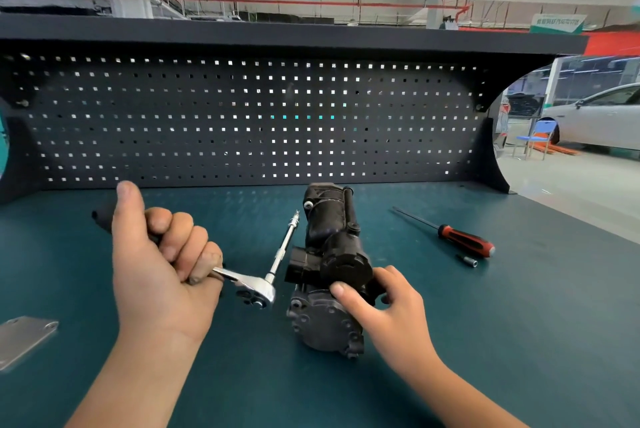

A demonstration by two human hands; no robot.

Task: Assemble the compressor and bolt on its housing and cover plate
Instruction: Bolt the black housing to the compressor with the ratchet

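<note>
Black-and-grey cast-metal compressor (329,271) lying mid-bench on the teal bench mat (519,323). Its long axis runs away from the viewer, with the grey bolted end nearest and the black cylinder toward the pegboard. The right hand (391,310) curls round its round black cap. The left hand (162,265) is fisted round the black-handled chrome ratchet wrench (254,287), whose extension bar points away, just left of the compressor. A flat grey metal cover plate (24,341) lies far left.

Left hand (162,254) around ratchet (254,285), right hand (384,303) on compressor (329,254).
</note>
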